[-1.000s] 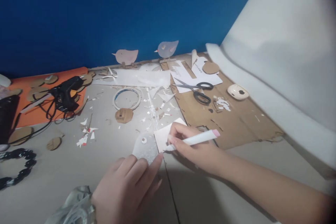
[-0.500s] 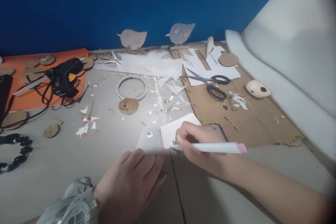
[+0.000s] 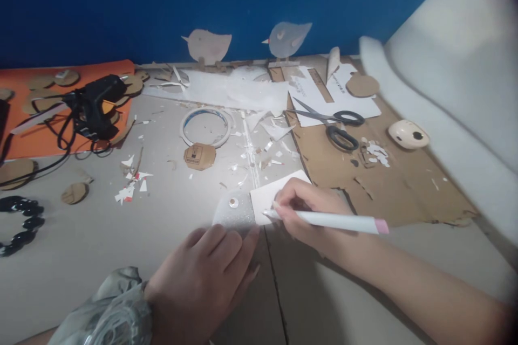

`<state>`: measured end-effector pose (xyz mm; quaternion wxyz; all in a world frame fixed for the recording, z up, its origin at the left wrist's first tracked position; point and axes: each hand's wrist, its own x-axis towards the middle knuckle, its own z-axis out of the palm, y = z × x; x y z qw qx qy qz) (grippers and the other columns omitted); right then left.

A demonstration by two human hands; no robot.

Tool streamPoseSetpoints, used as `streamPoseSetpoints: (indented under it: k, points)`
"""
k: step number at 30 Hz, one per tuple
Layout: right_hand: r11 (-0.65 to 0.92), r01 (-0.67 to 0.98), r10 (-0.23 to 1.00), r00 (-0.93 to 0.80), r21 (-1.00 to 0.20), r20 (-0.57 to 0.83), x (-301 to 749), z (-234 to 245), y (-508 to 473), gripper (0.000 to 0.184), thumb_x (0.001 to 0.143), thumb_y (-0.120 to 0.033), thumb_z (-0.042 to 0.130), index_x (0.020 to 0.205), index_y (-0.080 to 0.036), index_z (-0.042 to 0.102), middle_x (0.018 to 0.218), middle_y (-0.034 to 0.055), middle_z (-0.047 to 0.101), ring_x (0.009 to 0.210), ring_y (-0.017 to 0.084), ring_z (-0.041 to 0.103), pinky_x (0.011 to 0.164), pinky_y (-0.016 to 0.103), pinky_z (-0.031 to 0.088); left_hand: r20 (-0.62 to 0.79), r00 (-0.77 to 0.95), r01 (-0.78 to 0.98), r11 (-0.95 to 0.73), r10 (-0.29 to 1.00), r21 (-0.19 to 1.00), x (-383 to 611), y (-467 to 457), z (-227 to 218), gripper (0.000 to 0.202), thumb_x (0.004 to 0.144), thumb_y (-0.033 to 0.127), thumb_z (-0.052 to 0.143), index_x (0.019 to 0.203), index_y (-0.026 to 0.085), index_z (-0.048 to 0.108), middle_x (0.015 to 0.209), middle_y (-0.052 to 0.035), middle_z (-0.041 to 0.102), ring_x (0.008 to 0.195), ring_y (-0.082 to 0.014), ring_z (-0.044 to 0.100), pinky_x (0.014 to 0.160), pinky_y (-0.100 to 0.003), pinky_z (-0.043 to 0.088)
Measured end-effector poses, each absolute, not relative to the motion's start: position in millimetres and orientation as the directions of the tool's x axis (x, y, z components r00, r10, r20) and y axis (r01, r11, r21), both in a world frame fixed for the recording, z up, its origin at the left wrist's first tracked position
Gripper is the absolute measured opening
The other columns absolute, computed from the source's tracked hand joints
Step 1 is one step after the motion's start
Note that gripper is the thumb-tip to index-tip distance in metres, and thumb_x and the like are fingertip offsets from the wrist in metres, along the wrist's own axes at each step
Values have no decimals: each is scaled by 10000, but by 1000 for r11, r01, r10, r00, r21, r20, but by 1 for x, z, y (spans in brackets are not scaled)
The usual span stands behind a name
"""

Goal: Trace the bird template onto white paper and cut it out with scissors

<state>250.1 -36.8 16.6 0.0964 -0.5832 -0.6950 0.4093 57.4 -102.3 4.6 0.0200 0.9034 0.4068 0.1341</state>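
Note:
My right hand (image 3: 309, 215) is closed round a white marker with a pink end (image 3: 335, 221), its tip touching a small white card (image 3: 272, 197) on the table. My left hand (image 3: 202, 280) lies flat with fingers stretched out, pressing down the near edge of a glittery grey bird-shaped cutout with a googly eye (image 3: 233, 209) that sits just left of the card.
Black scissors (image 3: 335, 126) and a cream round object (image 3: 408, 135) lie on brown cardboard (image 3: 388, 183). A tape ring (image 3: 205, 125), a black glue gun (image 3: 95, 108) on orange paper, cardboard discs, paper scraps and two standing paper birds (image 3: 208, 44) fill the back. A large white sheet (image 3: 457, 64) rises at right.
The view has tilted so everything sits higher and further right. The marker has swung flatter, its pink end pointing right. My left hand stays on the cutout.

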Motion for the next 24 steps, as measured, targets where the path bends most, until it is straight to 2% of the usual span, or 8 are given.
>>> streamPoseSetpoints:
  k: [4, 7, 13, 17, 24]
  points:
    - [-129, 698, 879, -248, -705, -407, 249, 23, -34, 107, 757, -245, 525, 654, -224, 502, 575, -22, 616, 536, 151, 575, 484, 246, 407, 201, 642, 728, -671, 740, 142, 56, -103, 4, 302, 897, 248, 422, 1142, 106, 524, 684, 0, 562, 622, -165, 523, 538, -315, 430]
    - [-145, 663, 869, -270, -735, -415, 250, 25, -35, 112, 782, -243, 509, 671, -227, 495, 584, -27, 623, 550, 151, 588, 502, 251, 423, 199, 642, 729, -670, 741, 142, 56, -104, 4, 307, 892, 260, 437, 1141, 105, 525, 691, -1, 560, 626, -167, 525, 539, -319, 435]
    - [-81, 636, 888, -303, -768, -345, 252, 19, -37, 143, 789, -239, 509, 649, -219, 489, 578, -19, 608, 530, 143, 562, 479, 247, 404, 202, 647, 725, -676, 735, 136, 56, -105, 5, 300, 894, 249, 430, 1138, 103, 524, 688, -2, 553, 624, -163, 517, 537, -317, 433]
    - [-35, 692, 916, -266, -721, -300, 254, 10, -40, 156, 776, -204, 496, 625, -221, 463, 585, -23, 580, 519, 136, 527, 452, 243, 366, 176, 650, 726, -673, 739, 143, 56, -106, 3, 324, 879, 267, 469, 1156, 105, 517, 694, -4, 549, 637, -166, 516, 552, -322, 437]
    - [69, 736, 924, -301, -673, -234, 257, 3, -42, 187, 755, -127, 458, 596, -211, 405, 600, -25, 547, 545, 130, 484, 461, 248, 318, 171, 656, 720, -678, 735, 151, 55, -105, 3, 355, 875, 278, 483, 1182, 101, 507, 705, -8, 547, 651, -164, 511, 564, -319, 430]
